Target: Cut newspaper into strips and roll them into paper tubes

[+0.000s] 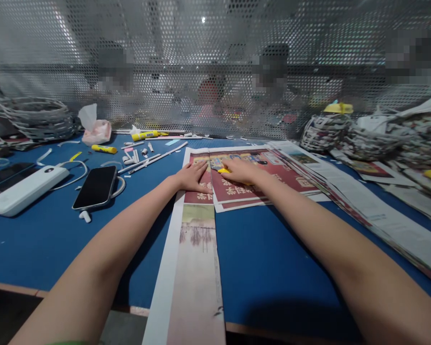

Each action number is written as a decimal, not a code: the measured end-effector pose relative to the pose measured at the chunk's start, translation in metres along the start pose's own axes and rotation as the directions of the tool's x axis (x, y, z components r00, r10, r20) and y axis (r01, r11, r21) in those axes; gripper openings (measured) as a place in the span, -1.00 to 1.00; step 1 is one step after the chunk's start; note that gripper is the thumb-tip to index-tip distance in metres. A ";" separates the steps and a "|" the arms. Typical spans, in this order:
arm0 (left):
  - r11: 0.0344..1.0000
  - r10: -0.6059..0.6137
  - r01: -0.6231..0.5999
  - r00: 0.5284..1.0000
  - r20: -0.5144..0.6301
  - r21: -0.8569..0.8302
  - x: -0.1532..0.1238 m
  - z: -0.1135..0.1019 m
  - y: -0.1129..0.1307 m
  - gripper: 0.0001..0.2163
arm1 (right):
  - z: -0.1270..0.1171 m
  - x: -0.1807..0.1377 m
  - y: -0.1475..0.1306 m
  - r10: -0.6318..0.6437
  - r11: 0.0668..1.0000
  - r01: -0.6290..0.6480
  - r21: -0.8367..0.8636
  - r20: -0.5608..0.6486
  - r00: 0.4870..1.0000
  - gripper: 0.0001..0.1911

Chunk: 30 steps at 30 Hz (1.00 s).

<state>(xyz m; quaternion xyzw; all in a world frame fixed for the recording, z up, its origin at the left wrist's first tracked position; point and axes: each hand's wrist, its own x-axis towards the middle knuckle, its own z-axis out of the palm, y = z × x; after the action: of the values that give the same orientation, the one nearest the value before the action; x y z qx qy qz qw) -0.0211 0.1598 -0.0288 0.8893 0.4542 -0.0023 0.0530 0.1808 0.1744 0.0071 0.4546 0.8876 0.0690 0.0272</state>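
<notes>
My left hand (193,176) lies flat, fingers stretched, on a long newspaper strip (196,258) that runs from the table's near edge to the middle. My right hand (239,171) is closed on a small yellow cutter (223,170), its tip at the seam between the strip and the folded red-printed newspaper (273,182). Both hands almost touch each other. The paper lies on a blue table (273,268).
A black phone (96,187), a white power bank (21,189) and cables lie at left. Yellow glue sticks (104,149), rolled paper tubes (151,160) and a tissue pack (95,130) sit behind. Woven paper baskets (36,117) stand left and right. Newspaper sheets (373,211) spread right. A perforated screen (215,67) backs the table.
</notes>
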 end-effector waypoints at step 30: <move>1.000 0.002 -0.003 1.000 -0.031 -0.027 0.000 0.000 -0.001 0.05 | 0.002 0.083 0.040 0.258 0.962 -0.266 -0.060 -0.105 0.960 -0.60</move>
<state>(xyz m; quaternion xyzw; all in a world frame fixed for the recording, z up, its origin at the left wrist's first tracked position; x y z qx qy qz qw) -0.0213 0.1605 -0.0293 0.8889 0.4540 0.0179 0.0579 0.1644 0.2652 0.0118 0.5630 0.8167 0.1265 -0.0081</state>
